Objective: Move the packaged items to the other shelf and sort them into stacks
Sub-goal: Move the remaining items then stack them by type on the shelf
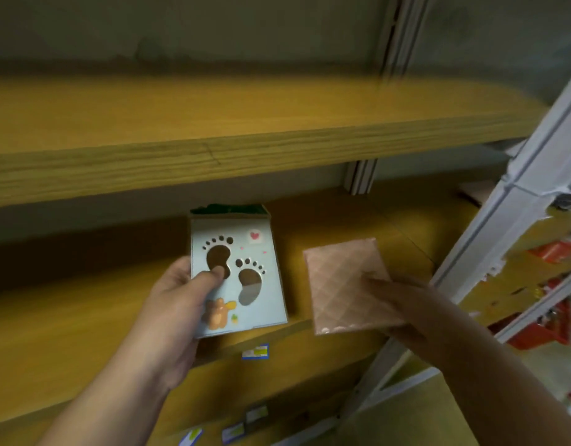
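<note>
A light blue packaged card [245, 284] with two footprint cut-outs, a heart and a small bear sits over the middle wooden shelf [84, 310]. My left hand [184, 297] grips its left edge, thumb pressed on the front. To its right, a flat pink packet [345, 284] with a diamond pattern is held by its lower right corner in my right hand [403, 307]. Both items hover near the shelf's front edge. A dark green edge peeks out behind the top of the blue card.
An upper wooden shelf [213, 156] overhangs the working shelf. A white metal upright [503, 239] slants down at the right, with red and orange goods [548, 323] beyond it. Price labels [255, 351] sit on the shelf's front edge.
</note>
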### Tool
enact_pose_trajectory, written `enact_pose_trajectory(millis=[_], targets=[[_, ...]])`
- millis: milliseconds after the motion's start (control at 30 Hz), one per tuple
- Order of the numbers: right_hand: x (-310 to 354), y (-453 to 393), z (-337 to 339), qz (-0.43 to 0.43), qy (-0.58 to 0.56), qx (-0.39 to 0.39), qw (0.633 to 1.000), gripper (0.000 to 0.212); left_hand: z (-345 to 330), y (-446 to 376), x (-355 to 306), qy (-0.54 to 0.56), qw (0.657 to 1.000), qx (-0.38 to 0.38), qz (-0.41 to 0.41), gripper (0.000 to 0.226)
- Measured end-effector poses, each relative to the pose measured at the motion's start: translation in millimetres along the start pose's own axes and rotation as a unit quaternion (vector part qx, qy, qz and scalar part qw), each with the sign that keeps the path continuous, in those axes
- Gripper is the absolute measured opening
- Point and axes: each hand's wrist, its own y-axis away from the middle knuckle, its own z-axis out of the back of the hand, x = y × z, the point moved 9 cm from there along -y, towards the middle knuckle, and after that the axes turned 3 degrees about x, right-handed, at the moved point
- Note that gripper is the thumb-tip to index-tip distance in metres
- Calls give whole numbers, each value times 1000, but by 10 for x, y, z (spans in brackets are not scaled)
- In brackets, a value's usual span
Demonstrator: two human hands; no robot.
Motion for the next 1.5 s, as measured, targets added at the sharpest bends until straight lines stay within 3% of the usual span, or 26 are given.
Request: enact_pose_trajectory(millis=[100,167,333,400,500,633,800,1000,1200,1333,1500], targets=[[82,329,252,44,-80,19,996,32,-247,105,134,-18,1000,-9,-7,19],[175,581,445,70,-88,30,993,21,-471,193,247,-26,1000,-3,-12,22],[307,1144,1102,94,-95,37,990,40,-1199,575,622,-21,999,25,21,30],[319,1309,1435,102,-103,37,989,36,-1587,743,724,-36,997,58,22,36],[296,1526,1965,110,-126,51,985,26,-2224,995,869,-40,995,87,8,26],[208,1738,2741,116,-158,28,980,48,-3032,1242,1071,-40,994,98,4,23],[153,1911,3400,155,-187,5,970,36,-3761,1323,1303,-35,993,109,35,26],[-130,1985,4070,148,-251,-45,955,30,-4380,1189,1539,-62,989,127,48,31],[-338,1839,4584,120,-268,-117,949,38,-4813,881,1803,-49,987,135,69,34],[-274,1579,4959,116,-246,-174,946,23,-5051,520,1829,-38,991,117,48,37],[210,841,5227,155,-166,-162,960,21,-5309,-111,1712,-7,991,127,36,39]])
